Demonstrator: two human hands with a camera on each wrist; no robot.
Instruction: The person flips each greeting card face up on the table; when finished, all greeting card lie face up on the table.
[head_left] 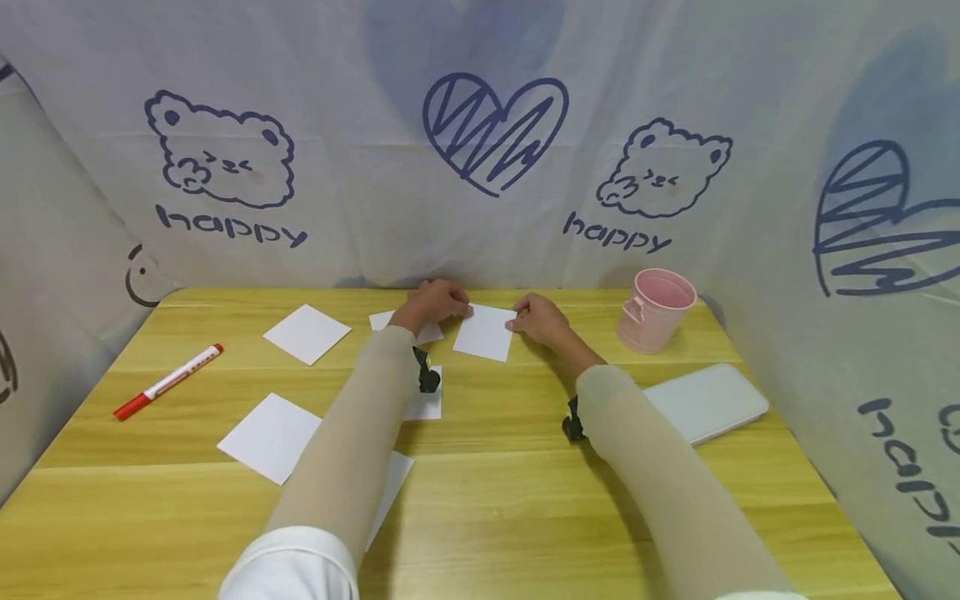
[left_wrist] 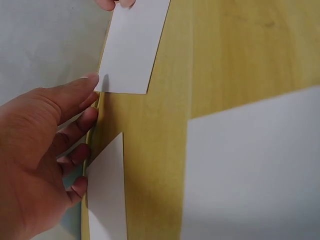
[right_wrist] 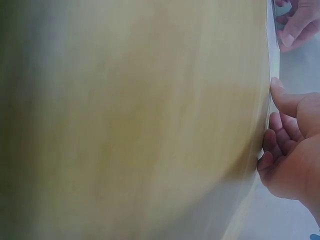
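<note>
A square white paper card (head_left: 484,335) lies at the back of the wooden table, between the two hands. My left hand (head_left: 435,302) pinches its far left corner between thumb and forefinger; the other fingers curl loosely in the left wrist view. On the opposite side, my right hand (head_left: 543,322) pinches the card's right edge near the far corner. In the right wrist view the card (right_wrist: 273,55) shows only as a thin strip seen edge-on. Another white card (head_left: 431,333) sits under the left hand and is partly hidden by it.
More white cards lie to the left, one near the back (head_left: 307,334) and one closer (head_left: 270,437); others are partly covered by the left arm. A red-capped marker (head_left: 169,382) rests far left. At right stand a pink cup (head_left: 651,321) and a flat white case (head_left: 708,402).
</note>
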